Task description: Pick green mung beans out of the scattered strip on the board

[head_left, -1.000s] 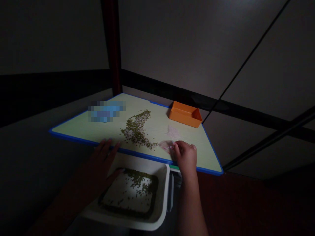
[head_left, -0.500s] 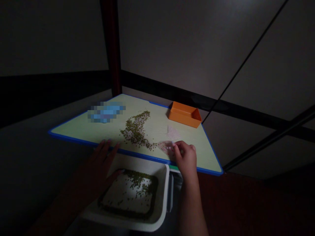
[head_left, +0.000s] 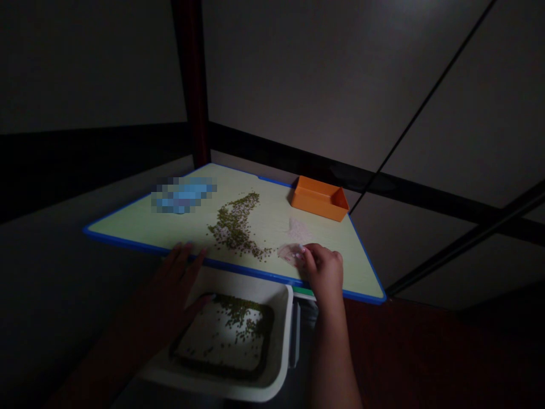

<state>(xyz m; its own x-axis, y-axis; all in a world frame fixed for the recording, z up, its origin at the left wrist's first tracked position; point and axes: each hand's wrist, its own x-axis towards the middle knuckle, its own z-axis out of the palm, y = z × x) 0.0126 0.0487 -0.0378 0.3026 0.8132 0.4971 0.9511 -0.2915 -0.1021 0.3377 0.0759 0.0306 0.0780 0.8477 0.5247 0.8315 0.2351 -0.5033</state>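
**Translucent Film (head_left: 290, 254) Eased Toward 3 O'Clock**

It is pinched in the curled right hand (head_left: 324, 274) at the table's blue edge (head_left: 128, 241). The open left hand (head_left: 181, 266) is laid flat on that edge, with mung beans (head_left: 236, 227) at 12 o'clock and more in a white tray (head_left: 286, 341) at 6 o'clock.

gap: mung beans (head_left: 234, 227) to orange tray (head_left: 319, 200) | obstacle: white tray's raised rim (head_left: 283, 341)

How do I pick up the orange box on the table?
Pinch the long near wall of the orange box, probably coming from the near side. It's a shallow open box, so that thin rim should fit between your fingers, and its far side sits close to the far edge of the table.
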